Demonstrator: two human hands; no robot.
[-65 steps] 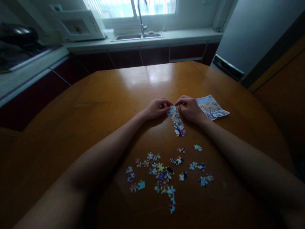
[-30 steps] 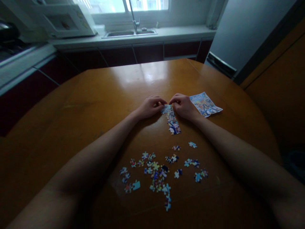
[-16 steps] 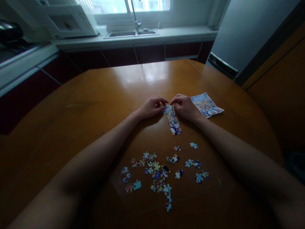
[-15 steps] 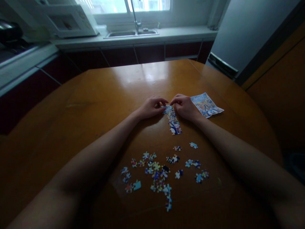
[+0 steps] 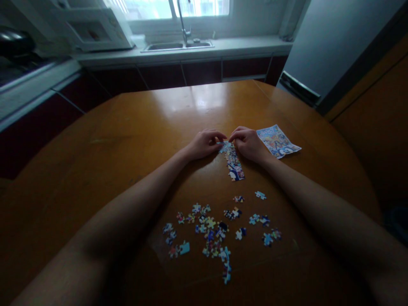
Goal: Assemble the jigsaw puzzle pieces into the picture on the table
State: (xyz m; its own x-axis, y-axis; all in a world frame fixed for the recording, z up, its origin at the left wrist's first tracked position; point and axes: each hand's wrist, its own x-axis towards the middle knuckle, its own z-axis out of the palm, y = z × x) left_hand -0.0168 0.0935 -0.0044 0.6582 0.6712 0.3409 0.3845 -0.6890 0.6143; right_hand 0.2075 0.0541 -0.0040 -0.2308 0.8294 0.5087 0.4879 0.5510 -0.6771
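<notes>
A narrow joined strip of jigsaw puzzle [image 5: 233, 162] lies on the wooden table, its far end between my hands. My left hand [image 5: 208, 143] rests at the far left corner of the strip, thumb and fingers curled around the puzzle's edge. My right hand [image 5: 247, 142] touches the far right corner, its index finger bent down onto the pieces. Nearer to me lie many loose pieces [image 5: 210, 222] in scattered clusters. A creased printed picture sheet [image 5: 278, 141] lies just right of my right hand.
The round-edged wooden table [image 5: 143, 123] fills the middle. Beyond it stand a counter with a sink [image 5: 178, 46], a white microwave [image 5: 92, 29] at the left and a grey fridge [image 5: 338, 42] at the right.
The whole view has shifted very slightly. Both hands remain at the far end of the puzzle strip, with no clear movement of the pieces.
</notes>
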